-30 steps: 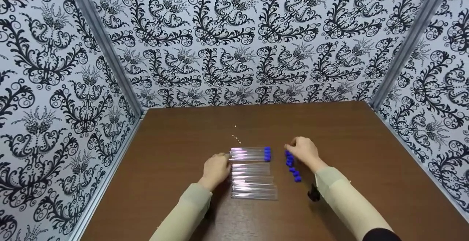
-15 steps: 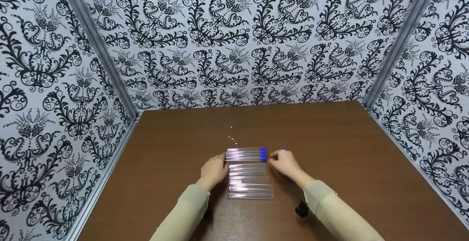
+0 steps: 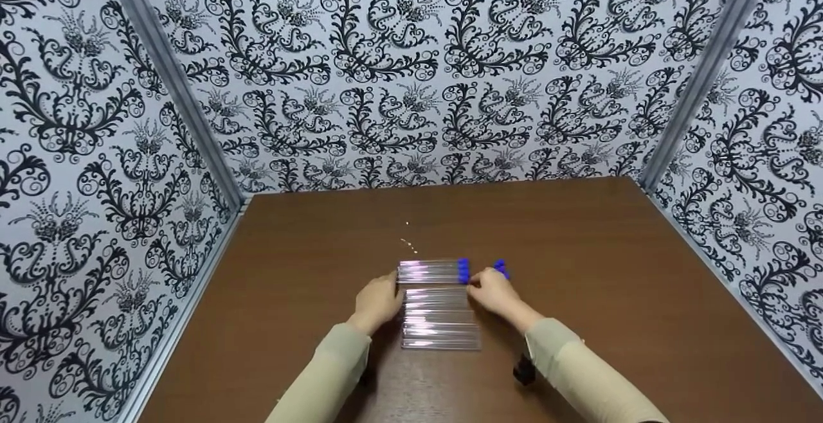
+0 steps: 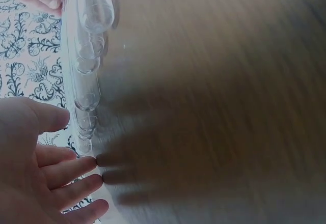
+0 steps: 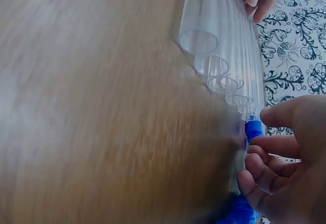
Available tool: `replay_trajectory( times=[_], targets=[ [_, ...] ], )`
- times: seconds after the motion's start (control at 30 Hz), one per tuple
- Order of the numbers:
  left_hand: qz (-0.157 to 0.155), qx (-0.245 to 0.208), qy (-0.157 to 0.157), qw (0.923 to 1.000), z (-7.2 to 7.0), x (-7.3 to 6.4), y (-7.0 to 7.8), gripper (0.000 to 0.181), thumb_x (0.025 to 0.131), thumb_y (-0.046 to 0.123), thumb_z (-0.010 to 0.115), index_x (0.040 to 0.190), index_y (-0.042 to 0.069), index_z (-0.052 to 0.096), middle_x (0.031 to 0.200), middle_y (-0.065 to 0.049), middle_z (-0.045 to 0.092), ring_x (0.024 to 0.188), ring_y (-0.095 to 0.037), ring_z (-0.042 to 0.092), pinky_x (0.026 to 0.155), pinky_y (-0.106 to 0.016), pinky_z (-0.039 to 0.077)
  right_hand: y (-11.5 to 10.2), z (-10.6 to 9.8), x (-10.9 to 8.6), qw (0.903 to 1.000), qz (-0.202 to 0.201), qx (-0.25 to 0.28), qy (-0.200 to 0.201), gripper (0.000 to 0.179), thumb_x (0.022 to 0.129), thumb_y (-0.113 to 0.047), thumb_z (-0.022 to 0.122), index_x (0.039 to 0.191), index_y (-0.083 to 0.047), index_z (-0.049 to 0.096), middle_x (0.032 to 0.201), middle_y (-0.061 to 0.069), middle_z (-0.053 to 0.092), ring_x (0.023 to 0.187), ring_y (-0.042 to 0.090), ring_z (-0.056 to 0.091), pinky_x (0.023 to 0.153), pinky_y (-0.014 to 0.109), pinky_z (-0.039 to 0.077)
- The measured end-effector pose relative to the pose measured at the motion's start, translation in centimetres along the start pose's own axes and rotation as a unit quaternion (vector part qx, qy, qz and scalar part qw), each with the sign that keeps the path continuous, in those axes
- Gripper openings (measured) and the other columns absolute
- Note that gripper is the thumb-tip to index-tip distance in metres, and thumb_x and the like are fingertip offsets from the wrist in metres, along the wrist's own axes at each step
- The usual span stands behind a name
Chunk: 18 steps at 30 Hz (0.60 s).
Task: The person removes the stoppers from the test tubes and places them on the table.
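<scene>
Clear test tubes (image 3: 440, 330) lie side by side on the brown table. Behind them is a group of tubes (image 3: 427, 272) with blue caps (image 3: 463, 271) on their right ends. My left hand (image 3: 376, 301) is at the rounded left ends; in the left wrist view its fingers (image 4: 76, 192) are spread and fairly straight, fingertips down by the table. At the open right ends, my right hand (image 3: 498, 293) pinches a blue cap (image 5: 253, 129) between thumb and index finger, close to a tube mouth (image 5: 248, 110). Whether cap and tube touch is unclear.
Loose blue caps (image 3: 501, 265) lie just beyond my right hand, partly hidden by it. A black object (image 3: 524, 370) hangs by the right cuff. Small bright specks (image 3: 409, 244) show on the table behind the tubes. Patterned walls (image 3: 418, 76) enclose the table.
My right hand has moved left and nearer, from the row of loose caps to the tube mouths. My left hand stays at the rounded ends, with slight movement.
</scene>
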State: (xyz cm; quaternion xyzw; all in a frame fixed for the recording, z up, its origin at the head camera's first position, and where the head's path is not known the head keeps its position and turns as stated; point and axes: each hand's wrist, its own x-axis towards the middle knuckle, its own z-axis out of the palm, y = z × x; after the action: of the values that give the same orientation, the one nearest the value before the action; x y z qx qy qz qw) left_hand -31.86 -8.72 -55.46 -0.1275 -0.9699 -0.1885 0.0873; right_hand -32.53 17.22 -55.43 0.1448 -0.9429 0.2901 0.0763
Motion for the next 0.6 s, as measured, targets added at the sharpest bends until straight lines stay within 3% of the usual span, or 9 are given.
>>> replay_trajectory(
  times=[0.13,0.23,0.37,0.6],
  targets=[
    [-0.003,-0.005,-0.003,1.0,0.07,0.02,0.03,0.045,0.09,0.023,0.063,0.127,-0.002,0.059,0.115,-0.019,0.066,0.102,-0.038,0.063,0.081,-0.052,0.051,-0.04,0.22,0.04,1.0,0.004,0.003,-0.005,0.02,0.082,-0.008,0.067,0.092,0.008,0.072,0.089,0.018,0.068,0.086,0.034,0.062,0.081,0.049,0.048],
    [-0.005,-0.01,-0.007,0.9999,0.15,0.06,0.02,0.046,0.09,0.023,0.062,0.129,-0.001,0.058,0.118,-0.018,0.065,0.106,-0.037,0.063,0.083,-0.051,0.051,-0.08,0.28,0.11,0.9999,0.003,0.008,-0.007,0.016,0.082,-0.008,0.066,0.086,0.006,0.073,0.081,0.012,0.067,0.074,0.028,0.059,0.073,0.045,0.049],
    [-0.004,-0.014,-0.01,0.9998,0.23,0.08,-0.01,0.047,0.091,0.024,0.062,0.131,-0.002,0.057,0.122,-0.018,0.063,0.11,-0.036,0.061,0.087,-0.05,0.05,-0.17,0.23,0.17,0.9998,0.0,0.012,-0.013,0.01,0.082,-0.007,0.066,0.077,0.001,0.071,0.067,0.003,0.056,0.061,0.018,0.043,0.062,0.037,0.042],
    [-0.001,-0.02,0.006,0.9998,-0.47,0.37,0.14,0.044,0.089,0.024,0.064,0.127,0.003,0.061,0.121,-0.017,0.064,0.11,-0.036,0.06,0.088,-0.049,0.049,-0.39,-0.22,0.52,0.9997,0.009,0.02,-0.014,0.008,0.079,-0.007,0.069,0.075,0.0,0.071,0.066,-0.001,0.055,0.058,0.014,0.041,0.059,0.033,0.039]
  ],
)
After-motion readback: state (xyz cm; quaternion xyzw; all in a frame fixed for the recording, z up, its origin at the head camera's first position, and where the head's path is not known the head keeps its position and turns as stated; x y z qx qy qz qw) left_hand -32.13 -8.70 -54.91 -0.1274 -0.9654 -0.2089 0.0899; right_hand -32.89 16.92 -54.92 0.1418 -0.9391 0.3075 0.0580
